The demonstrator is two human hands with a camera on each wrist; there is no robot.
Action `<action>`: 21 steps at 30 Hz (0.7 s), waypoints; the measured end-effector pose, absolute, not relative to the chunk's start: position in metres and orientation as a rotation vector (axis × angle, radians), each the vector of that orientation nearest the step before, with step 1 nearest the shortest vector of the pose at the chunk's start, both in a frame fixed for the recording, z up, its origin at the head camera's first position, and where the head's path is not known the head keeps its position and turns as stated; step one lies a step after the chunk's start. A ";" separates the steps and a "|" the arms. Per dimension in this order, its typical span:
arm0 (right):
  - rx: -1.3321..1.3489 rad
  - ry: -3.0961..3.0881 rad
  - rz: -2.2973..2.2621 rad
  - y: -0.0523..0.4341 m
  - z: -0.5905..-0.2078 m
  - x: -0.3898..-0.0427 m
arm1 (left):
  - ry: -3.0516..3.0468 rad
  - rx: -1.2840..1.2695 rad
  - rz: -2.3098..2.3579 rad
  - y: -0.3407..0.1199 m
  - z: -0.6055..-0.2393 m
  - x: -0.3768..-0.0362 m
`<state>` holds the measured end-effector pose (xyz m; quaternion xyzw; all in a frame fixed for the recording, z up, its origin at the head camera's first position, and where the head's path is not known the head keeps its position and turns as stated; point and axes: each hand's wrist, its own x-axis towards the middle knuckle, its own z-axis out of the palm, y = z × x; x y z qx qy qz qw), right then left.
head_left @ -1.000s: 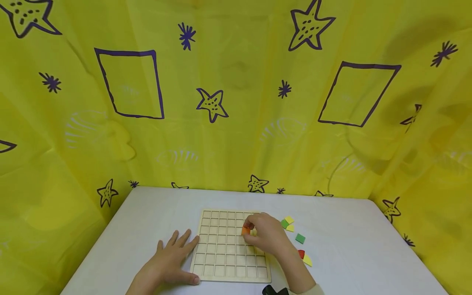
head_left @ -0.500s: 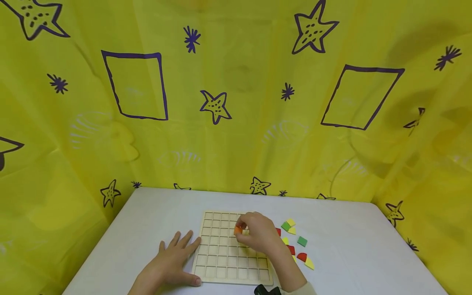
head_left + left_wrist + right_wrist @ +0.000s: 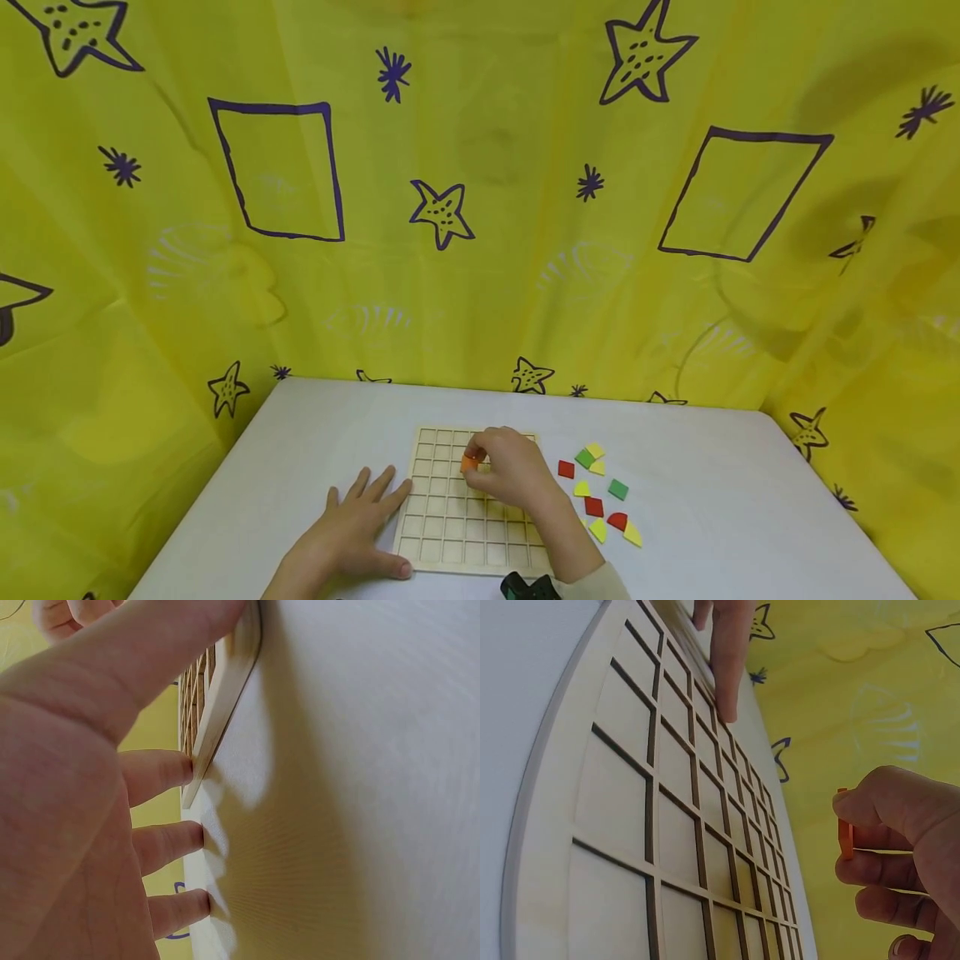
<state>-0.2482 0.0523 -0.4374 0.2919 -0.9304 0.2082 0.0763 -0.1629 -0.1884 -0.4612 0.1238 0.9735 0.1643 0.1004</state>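
Note:
A pale wooden grid board with square recesses lies on the white table. My right hand is over its upper middle, pinching a small orange tile between thumb and fingers. In the right wrist view the orange tile is held on edge, apart from the board's surface. My left hand is spread at the board's left side, fingers straight. Its thumb rests at the near left corner and its index finger touches the left edge; in the left wrist view the other fingertips are on the table.
Right of the board lie loose flat pieces: red squares, a green square, a red quarter-round and several yellow quarter-rounds. A yellow patterned curtain surrounds the table. A black object shows by the right wrist.
My right hand has moved left across the board with the orange tile, uncovering more loose pieces at the right. My left hand stays on the board's edge.

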 end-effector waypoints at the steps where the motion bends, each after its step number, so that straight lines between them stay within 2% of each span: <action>1: 0.875 -2.788 0.628 0.051 -0.437 -0.249 | 2.876 0.366 0.485 -0.188 -0.462 -0.164; 21: 0.917 -2.794 0.608 0.024 -0.440 -0.249 | 2.878 0.381 0.474 -0.189 -0.464 -0.165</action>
